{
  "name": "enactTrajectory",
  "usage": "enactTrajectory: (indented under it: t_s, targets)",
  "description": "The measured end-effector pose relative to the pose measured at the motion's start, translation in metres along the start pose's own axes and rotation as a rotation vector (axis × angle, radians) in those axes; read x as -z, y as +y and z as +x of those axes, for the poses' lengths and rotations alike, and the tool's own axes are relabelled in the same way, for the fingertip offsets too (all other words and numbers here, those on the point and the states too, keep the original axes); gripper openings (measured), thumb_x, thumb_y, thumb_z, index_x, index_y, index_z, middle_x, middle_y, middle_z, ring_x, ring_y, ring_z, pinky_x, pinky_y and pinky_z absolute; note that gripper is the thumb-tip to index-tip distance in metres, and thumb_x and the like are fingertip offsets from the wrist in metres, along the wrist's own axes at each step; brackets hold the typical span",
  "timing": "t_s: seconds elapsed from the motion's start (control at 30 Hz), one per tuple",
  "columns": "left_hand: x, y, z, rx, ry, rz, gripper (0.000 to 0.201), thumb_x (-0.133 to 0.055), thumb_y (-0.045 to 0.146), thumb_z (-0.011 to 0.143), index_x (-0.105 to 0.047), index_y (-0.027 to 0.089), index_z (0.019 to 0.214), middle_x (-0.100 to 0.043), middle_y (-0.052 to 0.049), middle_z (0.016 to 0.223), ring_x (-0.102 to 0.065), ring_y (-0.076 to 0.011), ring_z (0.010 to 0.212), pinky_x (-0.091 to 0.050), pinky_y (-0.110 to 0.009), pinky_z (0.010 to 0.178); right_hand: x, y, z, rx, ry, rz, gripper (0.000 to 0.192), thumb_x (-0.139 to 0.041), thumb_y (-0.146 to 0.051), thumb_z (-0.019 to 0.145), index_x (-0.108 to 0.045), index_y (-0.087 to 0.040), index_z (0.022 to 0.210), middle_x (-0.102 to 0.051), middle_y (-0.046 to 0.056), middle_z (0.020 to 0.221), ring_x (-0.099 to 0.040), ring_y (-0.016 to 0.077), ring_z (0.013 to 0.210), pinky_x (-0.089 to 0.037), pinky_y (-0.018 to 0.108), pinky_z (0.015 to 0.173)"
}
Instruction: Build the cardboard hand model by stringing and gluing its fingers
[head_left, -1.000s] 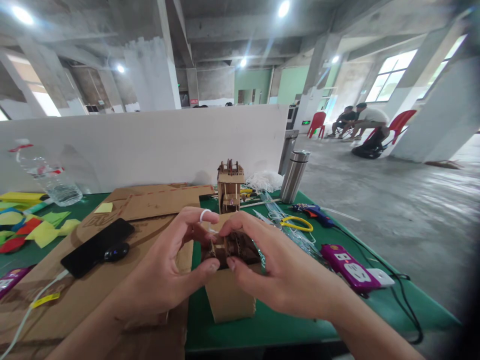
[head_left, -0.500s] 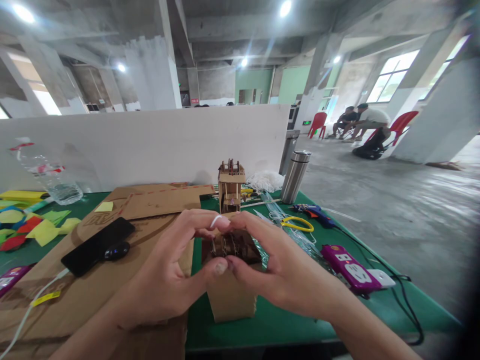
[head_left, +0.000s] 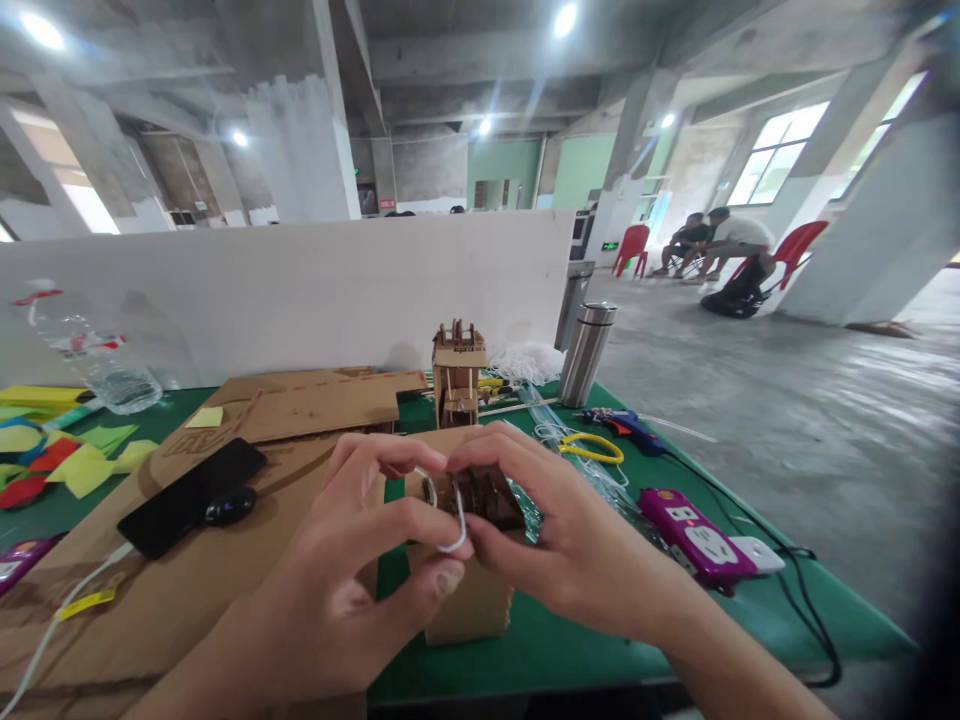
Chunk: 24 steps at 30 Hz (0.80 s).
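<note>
A thin white string (head_left: 462, 515) curves over the fingertips of my left hand (head_left: 367, 560), pinched between its thumb and forefinger. My right hand (head_left: 547, 510) curls round the far side, its thumb tip close to the string and my left forefinger. What its fingertips grip is hidden. Between and just below both hands is a small cardboard box (head_left: 469, 605), standing upright, with dark ridged cardboard pieces (head_left: 484, 490) in its top. Behind it stands a cardboard tower (head_left: 459, 370) with slotted discs on top and thin sticks inside.
Flat cardboard sheets (head_left: 315, 410) cover the left, bearing a phone (head_left: 191, 495) and black mouse (head_left: 230, 506). To the right are yellow-handled scissors (head_left: 592, 447), a glue gun (head_left: 630, 428), a purple power strip (head_left: 697, 535) and a steel flask (head_left: 587, 355). A plastic bottle (head_left: 97, 350) stands far left.
My left fingers have shifted down and towards me, drawing the white string into a visible loop below the right forefinger. The right hand has barely moved. The box stays put.
</note>
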<state>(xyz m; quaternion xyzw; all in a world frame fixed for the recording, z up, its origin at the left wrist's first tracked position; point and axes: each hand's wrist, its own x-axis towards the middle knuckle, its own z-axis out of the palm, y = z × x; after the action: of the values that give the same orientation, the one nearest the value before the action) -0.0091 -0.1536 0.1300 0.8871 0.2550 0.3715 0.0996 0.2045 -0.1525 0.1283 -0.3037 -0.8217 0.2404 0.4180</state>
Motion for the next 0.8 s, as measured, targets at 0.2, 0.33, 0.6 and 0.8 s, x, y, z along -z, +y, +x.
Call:
enactTrajectory:
  t_s: [0.2, 0.33, 0.6, 0.8]
  targets:
    - [0.001, -0.003, 0.000, -0.009, 0.000, 0.012, 0.029, -0.054, 0.010, 0.092, -0.059, 0.031, 0.111, -0.044, -0.003, 0.120, -0.044, -0.0182, 0.119, -0.041, -0.030, 0.100, -0.003, 0.001, 0.002, 0.031, 0.010, 0.020, 0.028, -0.059, -0.010, 0.089, -0.056, -0.022, 0.114, -0.056, 0.005, 0.122, -0.056, 0.0166, 0.110, -0.047, 0.031, 0.095]
    - [0.000, -0.001, 0.003, -0.013, -0.001, -0.017, 0.027, -0.056, 0.010, 0.091, -0.061, 0.032, 0.106, -0.045, -0.003, 0.119, -0.044, -0.0181, 0.119, -0.042, -0.030, 0.100, -0.005, 0.001, 0.004, 0.006, -0.016, 0.040, 0.030, -0.058, -0.011, 0.091, -0.056, -0.023, 0.118, -0.061, 0.004, 0.121, -0.058, 0.0169, 0.108, -0.047, 0.033, 0.095]
    - [0.007, 0.006, -0.002, -0.016, -0.114, 0.026, 0.020, -0.057, 0.012, 0.087, -0.063, 0.029, 0.094, -0.036, -0.001, 0.134, -0.038, -0.0178, 0.133, -0.038, -0.029, 0.109, -0.001, 0.006, -0.001, 0.020, 0.027, 0.011, 0.032, -0.063, -0.014, 0.090, -0.056, -0.026, 0.118, -0.063, -0.001, 0.117, -0.058, 0.0142, 0.107, -0.046, 0.028, 0.092]
    - [0.007, 0.008, -0.004, -0.037, -0.180, 0.138, 0.019, -0.053, 0.012, 0.089, -0.063, 0.028, 0.091, -0.030, 0.002, 0.142, -0.035, -0.0155, 0.137, -0.034, -0.025, 0.113, 0.002, 0.004, -0.005, 0.039, -0.045, 0.003, 0.045, -0.056, -0.005, 0.085, -0.052, -0.025, 0.125, -0.059, 0.001, 0.124, -0.055, 0.0158, 0.112, -0.045, 0.029, 0.097]
